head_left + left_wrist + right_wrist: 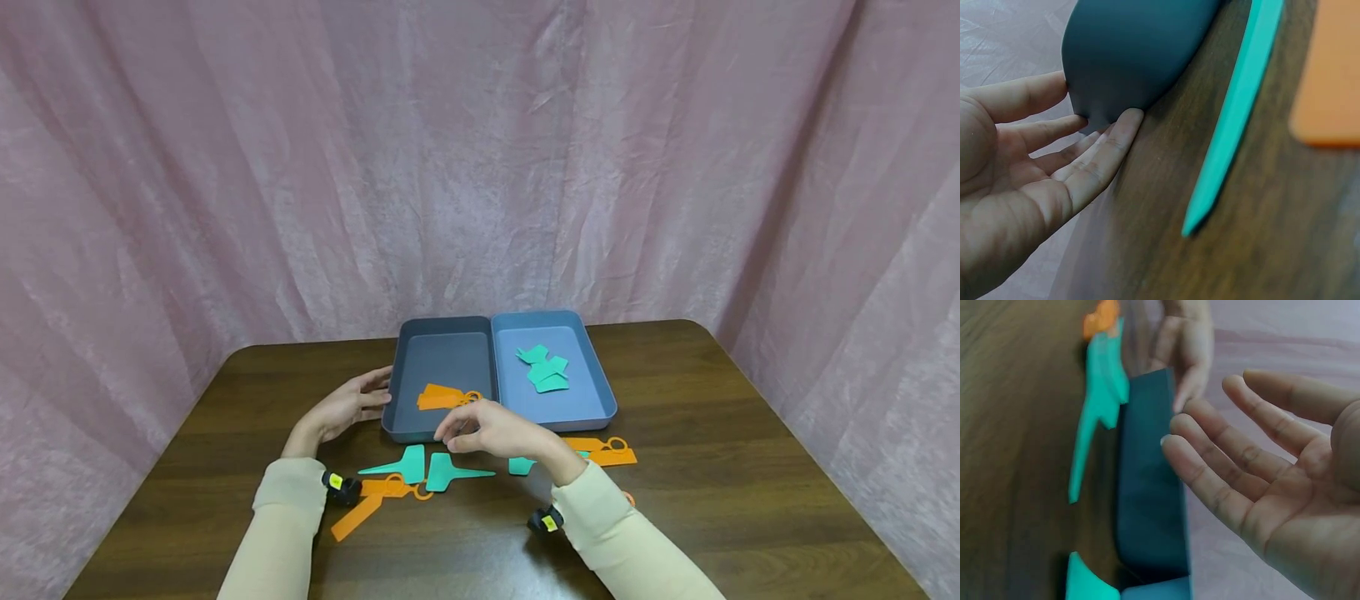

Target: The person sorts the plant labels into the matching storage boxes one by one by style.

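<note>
My left hand (348, 406) touches the outer left wall of the dark grey tray (401, 375) with extended fingers. In the left wrist view its fingertips (1127, 119) meet the tray's lower corner. My right hand (487, 427) hovers over the front rim of that tray, fingers loosely bent and nothing between them. Inside the tray lies a small pile of orange tags (440, 397) with ring ends, partly behind the right hand. Green plant labels with pointed stems, one left (411, 463) and one right (440, 472), lie in front.
Against the dark tray's right side stands a blue-grey tray (588, 375) holding several green labels (550, 371). More orange tags lie on the wooden table (720, 467) at front left (356, 517) and right (615, 457). Another green label (521, 466) is partly hidden under the right wrist. A pink curtain (480, 167) hangs behind.
</note>
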A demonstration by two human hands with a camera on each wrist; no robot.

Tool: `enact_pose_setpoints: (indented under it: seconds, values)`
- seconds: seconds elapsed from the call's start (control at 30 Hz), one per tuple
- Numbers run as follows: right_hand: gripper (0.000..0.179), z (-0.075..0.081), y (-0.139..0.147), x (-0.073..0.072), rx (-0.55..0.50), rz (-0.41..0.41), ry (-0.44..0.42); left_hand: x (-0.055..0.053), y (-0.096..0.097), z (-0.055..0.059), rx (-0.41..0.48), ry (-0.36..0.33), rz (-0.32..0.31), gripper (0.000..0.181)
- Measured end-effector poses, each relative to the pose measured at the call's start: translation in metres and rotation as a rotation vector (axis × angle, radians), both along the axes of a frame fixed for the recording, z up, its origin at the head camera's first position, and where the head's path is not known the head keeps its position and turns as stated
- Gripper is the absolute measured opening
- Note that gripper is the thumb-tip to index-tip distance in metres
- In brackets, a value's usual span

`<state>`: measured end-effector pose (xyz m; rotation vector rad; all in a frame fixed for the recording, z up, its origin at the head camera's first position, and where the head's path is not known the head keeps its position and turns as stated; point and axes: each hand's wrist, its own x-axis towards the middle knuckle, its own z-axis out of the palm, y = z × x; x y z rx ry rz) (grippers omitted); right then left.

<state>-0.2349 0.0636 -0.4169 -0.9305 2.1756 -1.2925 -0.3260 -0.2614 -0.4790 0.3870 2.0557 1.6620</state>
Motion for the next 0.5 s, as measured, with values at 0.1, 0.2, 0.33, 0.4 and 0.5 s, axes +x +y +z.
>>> enact_pose_setpoints:
  seconds: [0.1,0.2,0.33,0.4,0.5]
  values:
    - [0.023,-0.007,-0.003,0.002,0.027,-0.008,0.014,0.000,0.001,0.000,-0.003,-0.003,0.004,0.068]
    - [0.026,-0.013,-0.007,0.005,0.060,-0.016,0.051,0.001,0.001,0.000,-0.001,0.000,-0.001,0.068]
    - [0.030,-0.018,-0.015,0.011,0.122,-0.037,0.119,0.002,0.001,0.001,0.002,-0.001,-0.008,0.068]
    - [0.029,-0.019,-0.020,0.016,0.173,-0.053,0.160,0.003,0.000,0.002,0.001,-0.001,-0.011,0.068]
    - [0.028,-0.019,-0.026,0.022,0.263,-0.067,0.216,0.004,0.000,0.003,-0.001,0.003,-0.013,0.068]
